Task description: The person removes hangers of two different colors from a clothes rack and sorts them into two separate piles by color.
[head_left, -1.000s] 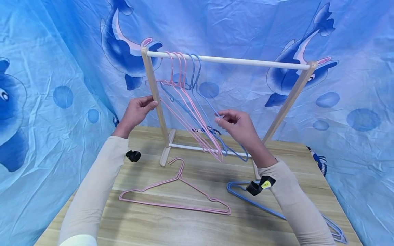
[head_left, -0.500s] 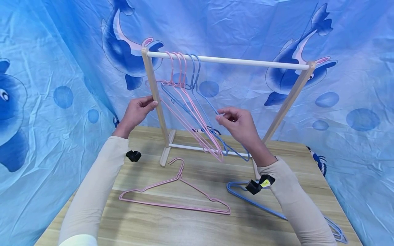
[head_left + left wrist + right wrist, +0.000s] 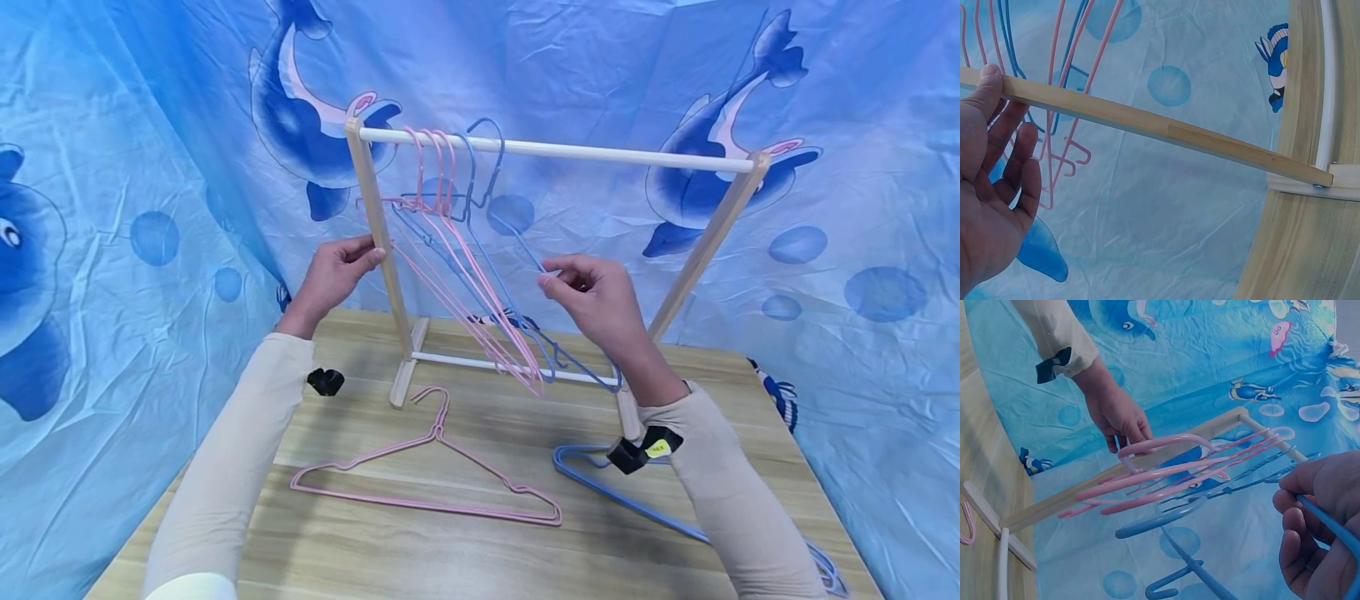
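The grip of the left hand (image 3: 337, 268) was pinched on the left post (image 3: 394, 292) of the rack. The grip of the right hand (image 3: 592, 293) was pinching a blue hanger (image 3: 1334, 525) at its sloping arm; its hook rose above the white bar (image 3: 615, 152). On this bar, to the left, hung another blue hanger (image 3: 473, 167) and three pink hangers (image 3: 453, 167). More blue hangers (image 3: 630, 501) lay on the surface (image 3: 420, 558).

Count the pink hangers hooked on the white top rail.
3: the first pink hanger nearest the left wooden post, the second in the middle, the third beside a blue hanger. All three hooks show.
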Demonstrator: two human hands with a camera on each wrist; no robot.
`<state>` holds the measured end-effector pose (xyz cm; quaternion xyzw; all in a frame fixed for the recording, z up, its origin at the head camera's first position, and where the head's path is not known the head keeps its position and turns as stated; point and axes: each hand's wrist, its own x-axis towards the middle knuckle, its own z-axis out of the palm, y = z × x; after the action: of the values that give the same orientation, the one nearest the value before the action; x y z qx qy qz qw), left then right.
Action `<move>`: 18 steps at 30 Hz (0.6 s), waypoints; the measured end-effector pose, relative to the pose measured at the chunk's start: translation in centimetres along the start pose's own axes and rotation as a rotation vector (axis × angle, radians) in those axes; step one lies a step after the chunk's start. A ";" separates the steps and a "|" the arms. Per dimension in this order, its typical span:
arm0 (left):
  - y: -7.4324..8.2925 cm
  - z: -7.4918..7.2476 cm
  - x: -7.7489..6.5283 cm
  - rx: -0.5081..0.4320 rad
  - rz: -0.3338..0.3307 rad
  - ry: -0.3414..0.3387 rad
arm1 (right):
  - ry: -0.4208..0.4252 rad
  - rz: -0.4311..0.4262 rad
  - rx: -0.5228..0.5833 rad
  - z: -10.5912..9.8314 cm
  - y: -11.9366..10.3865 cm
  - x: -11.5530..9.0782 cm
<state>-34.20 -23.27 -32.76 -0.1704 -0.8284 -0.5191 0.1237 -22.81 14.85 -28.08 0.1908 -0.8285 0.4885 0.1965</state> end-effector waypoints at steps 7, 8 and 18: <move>0.0 0.0 -0.1 -0.005 -0.003 0.002 | 0.034 -0.045 0.009 -1.2 0.0 -0.9; 0.0 0.0 -0.1 -0.003 -0.002 0.002 | 0.040 -0.054 0.004 -1.5 0.0 -1.1; -0.1 0.0 -0.1 0.009 -0.002 0.000 | 0.081 -0.089 -0.059 -3.8 0.8 -3.4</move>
<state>-34.14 -23.32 -32.91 -0.1692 -0.8307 -0.5156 0.1238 -19.84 18.96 -28.72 0.2018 -0.8246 0.4619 0.2568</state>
